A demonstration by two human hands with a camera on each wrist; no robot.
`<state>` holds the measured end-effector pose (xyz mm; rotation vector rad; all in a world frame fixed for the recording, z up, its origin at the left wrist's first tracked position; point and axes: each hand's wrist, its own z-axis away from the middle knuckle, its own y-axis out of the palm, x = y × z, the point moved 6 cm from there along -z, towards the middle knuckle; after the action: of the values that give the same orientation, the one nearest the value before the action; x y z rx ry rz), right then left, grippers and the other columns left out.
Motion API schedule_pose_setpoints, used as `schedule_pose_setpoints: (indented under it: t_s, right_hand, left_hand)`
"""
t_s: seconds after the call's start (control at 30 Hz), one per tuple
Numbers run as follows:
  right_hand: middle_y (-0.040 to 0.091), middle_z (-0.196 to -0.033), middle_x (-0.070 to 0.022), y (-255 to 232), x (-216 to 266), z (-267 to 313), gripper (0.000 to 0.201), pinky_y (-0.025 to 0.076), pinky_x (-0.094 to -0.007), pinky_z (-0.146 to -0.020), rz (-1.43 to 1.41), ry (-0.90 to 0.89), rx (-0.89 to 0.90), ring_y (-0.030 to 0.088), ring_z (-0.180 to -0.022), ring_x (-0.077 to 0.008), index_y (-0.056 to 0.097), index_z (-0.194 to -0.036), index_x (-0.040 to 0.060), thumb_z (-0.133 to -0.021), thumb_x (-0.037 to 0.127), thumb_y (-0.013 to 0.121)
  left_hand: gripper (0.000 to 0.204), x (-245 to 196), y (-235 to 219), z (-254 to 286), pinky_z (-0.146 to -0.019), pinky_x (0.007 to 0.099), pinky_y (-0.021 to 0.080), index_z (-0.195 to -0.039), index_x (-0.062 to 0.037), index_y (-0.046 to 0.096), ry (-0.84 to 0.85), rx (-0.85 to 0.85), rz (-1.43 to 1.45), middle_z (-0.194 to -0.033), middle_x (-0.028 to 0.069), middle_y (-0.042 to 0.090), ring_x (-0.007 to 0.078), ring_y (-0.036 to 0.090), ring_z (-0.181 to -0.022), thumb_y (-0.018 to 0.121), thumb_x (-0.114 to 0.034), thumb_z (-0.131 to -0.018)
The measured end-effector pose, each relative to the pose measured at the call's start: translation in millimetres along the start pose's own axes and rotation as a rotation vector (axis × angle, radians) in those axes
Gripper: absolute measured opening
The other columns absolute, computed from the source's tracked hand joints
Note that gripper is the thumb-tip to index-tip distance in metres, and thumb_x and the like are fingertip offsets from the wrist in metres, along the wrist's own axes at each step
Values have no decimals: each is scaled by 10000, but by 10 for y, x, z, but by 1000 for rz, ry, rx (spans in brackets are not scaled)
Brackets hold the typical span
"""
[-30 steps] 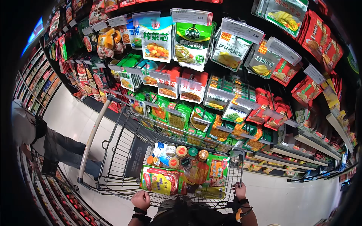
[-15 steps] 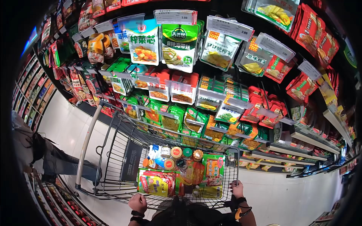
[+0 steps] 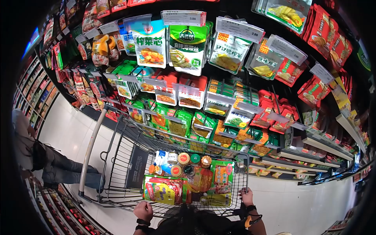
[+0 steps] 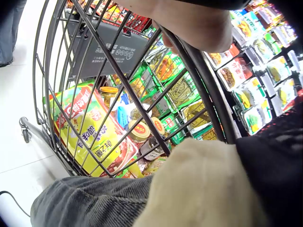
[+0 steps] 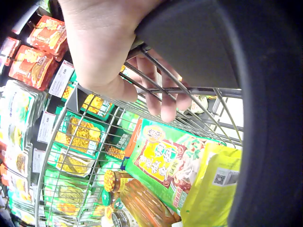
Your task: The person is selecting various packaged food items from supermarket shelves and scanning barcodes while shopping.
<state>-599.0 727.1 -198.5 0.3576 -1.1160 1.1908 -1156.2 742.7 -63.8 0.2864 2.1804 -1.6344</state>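
Note:
A wire shopping cart [image 3: 113,164] stands in front of me, side-on. My left hand [image 3: 143,211] grips its near rim, with fingers curled over the bar; in the left wrist view the hand [image 4: 189,21] is partly cut off at the top. Near the cart's right end, my right hand [image 3: 246,197] holds the rim. The right wrist view shows fingers [image 5: 168,106] hooked through the wires. Inside the cart lie a yellow-and-red pouch [image 3: 162,192], a green seasoning pouch [image 3: 222,176], several lidded jars [image 3: 183,158] and a blue-and-white pack [image 3: 160,158].
Shelves of hanging food pouches [image 3: 186,47] with price tags [image 3: 239,29] rise close behind the cart. At the left, a person in jeans [image 3: 70,172] stands by the cart's handle [image 3: 92,150]. Pale tiled floor [image 3: 290,203] stretches to the right.
Shelves, cart and both hands have shifted slightly left in the head view. Both hands stay on the cart's rim. The person at the left has changed stance a little.

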Motion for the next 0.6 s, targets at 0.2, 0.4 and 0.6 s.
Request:
schedule_pose_setpoints:
  t_s: [0.2, 0.4, 0.6]
  right_hand:
    - [655, -843, -100, -8, 56, 47, 73, 494, -273, -484, -13, 12, 20, 649, -647, -163, 488, -925, 29, -864, 29, 528]
    - [651, -857, -100, 8, 44, 45, 122, 490, -275, -495, -33, 35, 34, 653, -658, -169, 491, -970, 21, -853, 17, 525]
    - [650, -854, -102, 9, 0, 43, 121, 485, -271, -488, -48, 17, 47, 654, -653, -172, 485, -960, 21, -846, 7, 523]
  left_hand:
    - [188, -27, -14, -4, -510, 402, 399, -589, -80, 481, -6, -8, 20, -539, 80, 490, 289, 508, -530, 577, -131, -743]
    - [183, 10, 3, 6, -510, 398, 396, -604, -76, 484, -18, 6, 23, -542, 80, 485, 287, 506, -533, 577, -136, -750]
    - [182, -15, -40, 4, -509, 400, 396, -606, -73, 484, -9, -4, 22, -546, 82, 486, 287, 504, -534, 573, -133, -753]
